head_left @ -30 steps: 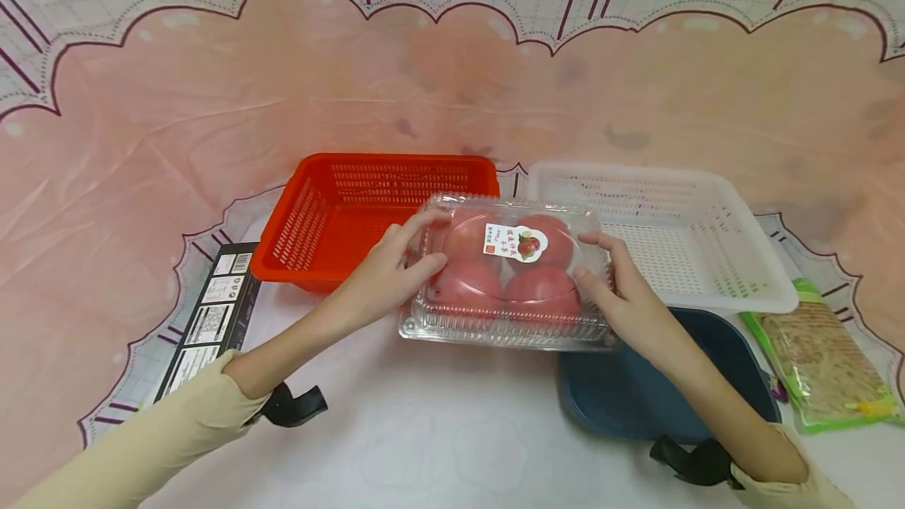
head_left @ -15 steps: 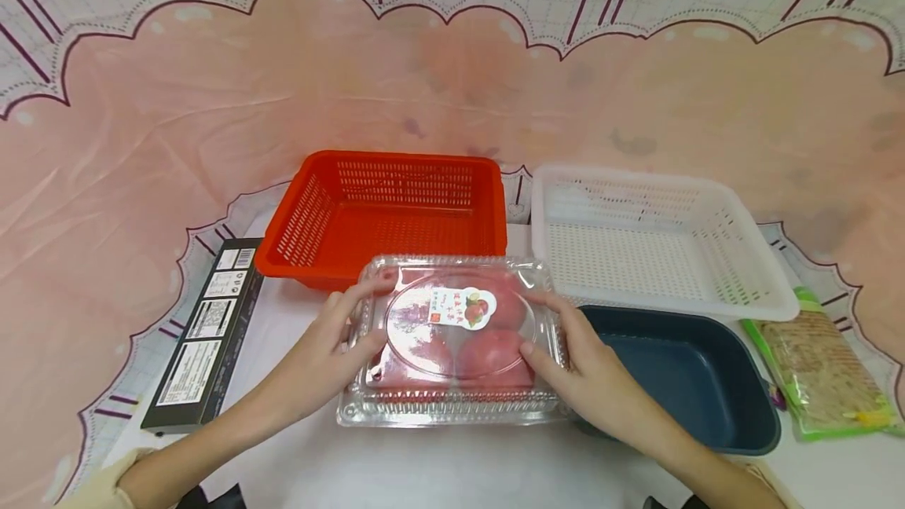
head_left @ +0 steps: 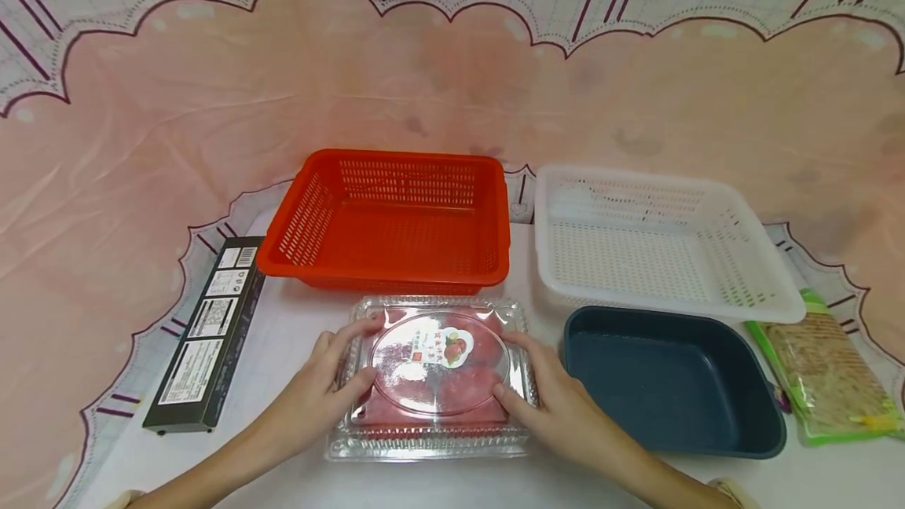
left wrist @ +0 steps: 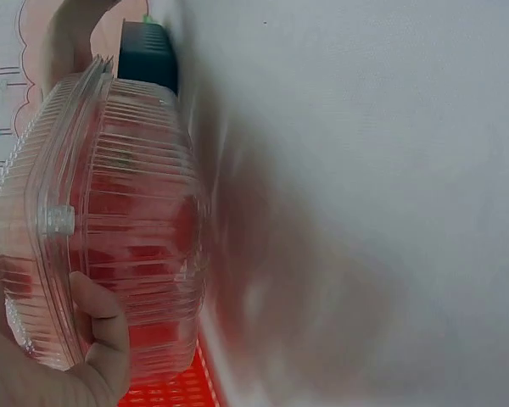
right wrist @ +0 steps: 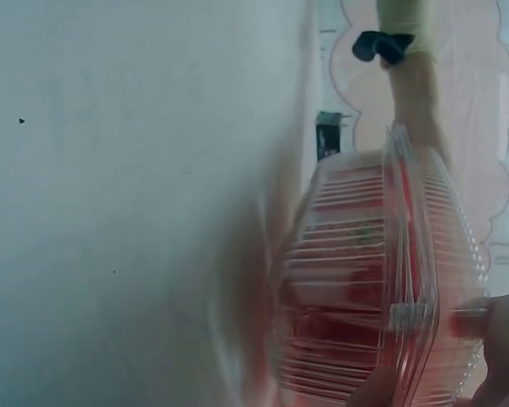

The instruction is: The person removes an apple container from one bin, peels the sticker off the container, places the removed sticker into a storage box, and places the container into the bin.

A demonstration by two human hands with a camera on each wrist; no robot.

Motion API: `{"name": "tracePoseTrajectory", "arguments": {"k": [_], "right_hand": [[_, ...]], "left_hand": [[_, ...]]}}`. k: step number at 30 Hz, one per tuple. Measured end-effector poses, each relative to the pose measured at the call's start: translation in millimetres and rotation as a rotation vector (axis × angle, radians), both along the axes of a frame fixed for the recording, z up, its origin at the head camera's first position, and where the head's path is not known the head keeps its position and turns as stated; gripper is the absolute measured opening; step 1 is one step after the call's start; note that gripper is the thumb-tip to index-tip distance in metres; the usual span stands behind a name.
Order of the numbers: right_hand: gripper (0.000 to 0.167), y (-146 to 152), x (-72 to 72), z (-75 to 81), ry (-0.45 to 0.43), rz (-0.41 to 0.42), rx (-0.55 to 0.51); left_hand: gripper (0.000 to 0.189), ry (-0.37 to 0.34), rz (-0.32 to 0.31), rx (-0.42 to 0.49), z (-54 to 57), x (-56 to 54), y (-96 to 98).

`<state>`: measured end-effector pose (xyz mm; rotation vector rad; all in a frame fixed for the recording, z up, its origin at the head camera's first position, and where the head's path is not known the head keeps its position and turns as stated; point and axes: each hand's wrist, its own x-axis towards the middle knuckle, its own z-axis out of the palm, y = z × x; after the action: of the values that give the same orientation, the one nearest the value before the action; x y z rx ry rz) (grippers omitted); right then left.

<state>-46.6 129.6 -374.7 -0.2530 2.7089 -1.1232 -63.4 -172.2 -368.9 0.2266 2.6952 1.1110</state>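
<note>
A clear plastic clamshell box (head_left: pixel 438 407) of red, round fruit stands at the front middle of the table, its lid closed and a fruit sticker on top. My left hand (head_left: pixel 328 375) grips its left side, with fingertips on the lid. In the left wrist view, a curled finger (left wrist: pixel 102 309) of that hand lies against the side below the rim. The box's right side is held by my right hand (head_left: pixel 547 387), thumb and a finger over the lid's edge. Close beneath the box (right wrist: pixel 348 280), the white table shows its shadow in the right wrist view.
Behind the box sits a red plastic basket (head_left: pixel 385 286); a white basket (head_left: pixel 657 301) is at the back right. A dark blue tub (head_left: pixel 672 383) stands right of my right hand. A black carton (head_left: pixel 198 336) lies at left, a green-edged packet (head_left: pixel 830 371) at far right.
Both hands have brought the clamshell box from in front of the baskets toward me, leftward and down to the front of the table. The blue tub now shows fully.
</note>
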Motion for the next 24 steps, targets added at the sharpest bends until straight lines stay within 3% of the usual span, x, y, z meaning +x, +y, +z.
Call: {"name": "tracePoseTrajectory", "arguments": {"k": [6,12,18,21,24], "right_hand": [[0.063,-1.7,-3.9,-7.4,-0.006,0.002,0.019],[0.065,-3.2,-5.6,-14.3,-0.034,0.035,0.108],[0.064,-6.0,-9.4,-10.1,-0.050,0.073,0.235],[0.064,-7.2,-9.7,-7.3,0.038,0.098,0.361],[0.065,-9.7,-9.9,-4.0,0.276,0.143,0.515]], "left_hand": [[0.056,0.003,0.013,-0.009,-10.7,-3.2,-0.4],[0.054,-0.011,0.017,-0.010,-18.5,-4.5,-3.4],[0.060,-0.079,-0.027,-0.109,-18.7,-2.9,-8.4],[0.063,-0.014,-0.077,-0.200,-16.0,-5.2,-11.7],[0.063,0.140,-0.115,-0.224,-17.0,-12.6,-15.6]]}}
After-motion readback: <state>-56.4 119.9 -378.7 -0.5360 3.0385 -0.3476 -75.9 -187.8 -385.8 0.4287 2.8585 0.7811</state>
